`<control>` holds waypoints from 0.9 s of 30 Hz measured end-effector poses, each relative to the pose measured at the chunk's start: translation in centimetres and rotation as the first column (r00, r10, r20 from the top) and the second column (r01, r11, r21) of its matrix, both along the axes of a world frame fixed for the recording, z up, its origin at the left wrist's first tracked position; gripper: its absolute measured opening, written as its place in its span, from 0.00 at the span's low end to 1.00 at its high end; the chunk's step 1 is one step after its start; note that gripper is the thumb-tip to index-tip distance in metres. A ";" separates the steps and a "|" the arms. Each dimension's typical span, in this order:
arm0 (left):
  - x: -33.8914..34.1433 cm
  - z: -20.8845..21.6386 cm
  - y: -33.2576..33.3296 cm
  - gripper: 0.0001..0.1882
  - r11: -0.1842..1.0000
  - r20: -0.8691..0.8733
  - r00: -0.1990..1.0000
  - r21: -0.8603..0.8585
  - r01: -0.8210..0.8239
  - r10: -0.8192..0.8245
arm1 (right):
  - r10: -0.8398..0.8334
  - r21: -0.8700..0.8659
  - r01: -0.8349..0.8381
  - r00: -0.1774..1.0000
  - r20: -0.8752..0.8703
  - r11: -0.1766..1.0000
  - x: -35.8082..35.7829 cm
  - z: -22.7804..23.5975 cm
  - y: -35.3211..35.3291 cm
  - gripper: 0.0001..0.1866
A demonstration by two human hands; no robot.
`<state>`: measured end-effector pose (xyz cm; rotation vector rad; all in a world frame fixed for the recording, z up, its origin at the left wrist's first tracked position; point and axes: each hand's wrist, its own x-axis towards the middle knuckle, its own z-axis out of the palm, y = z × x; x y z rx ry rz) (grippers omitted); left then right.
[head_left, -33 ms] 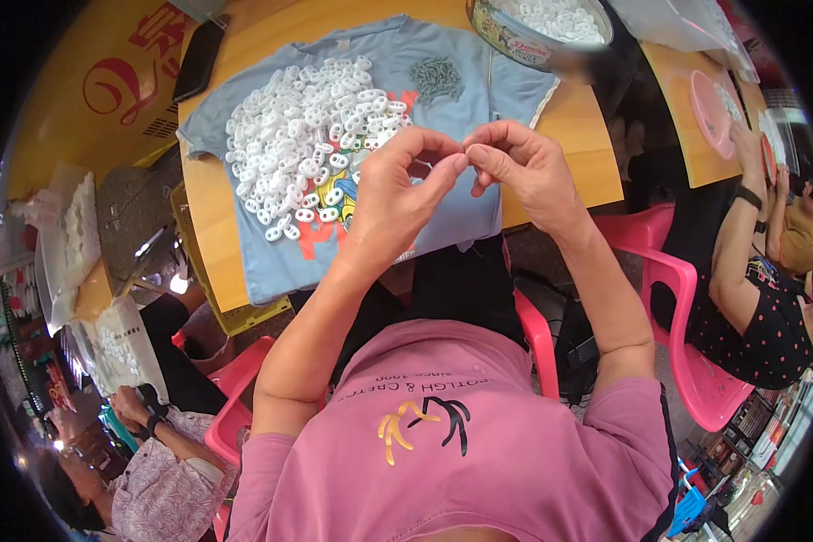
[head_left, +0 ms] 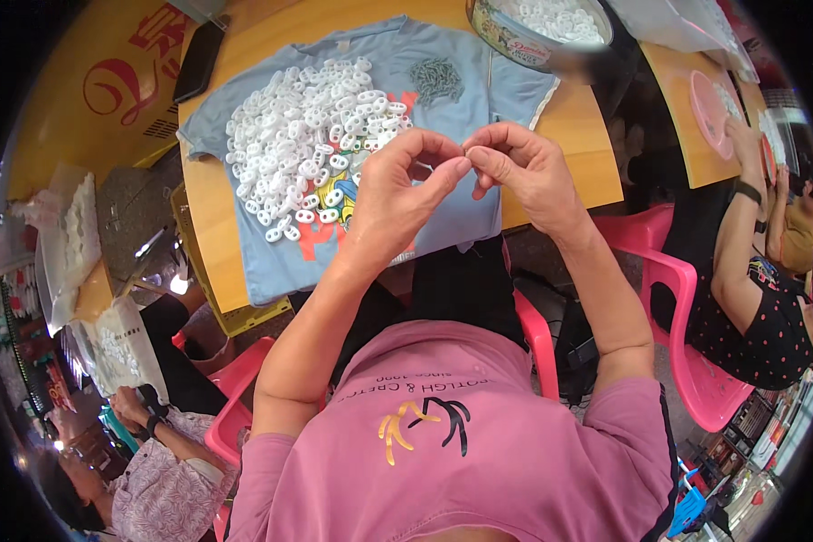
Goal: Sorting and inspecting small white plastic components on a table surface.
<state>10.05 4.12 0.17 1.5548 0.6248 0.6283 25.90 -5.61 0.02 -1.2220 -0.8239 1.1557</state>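
Note:
My left hand and my right hand meet fingertip to fingertip above a light blue T-shirt spread on the table. Thumbs and forefingers are pinched on both hands. A speck of white shows behind the left fingers, but what the fingertips hold is hidden or too small to name. Left of my hands, a heap of small white oval plastic pieces with two holes covers much of the shirt. Beyond my hands lies a small pile of thin grey-green pieces.
A round tin holding more white pieces stands at the far right of the wooden table. A dark phone rests at the far left corner. Pink plastic chairs and other people sit on both sides, one person reaching toward a pink basin.

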 end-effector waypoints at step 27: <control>0.3 -0.2 0.3 0.08 0.905 0.177 0.983 0.407 -0.121 0.052 | -0.152 0.050 0.144 0.955 0.253 0.988 -1.8 1.0 0.3 0.07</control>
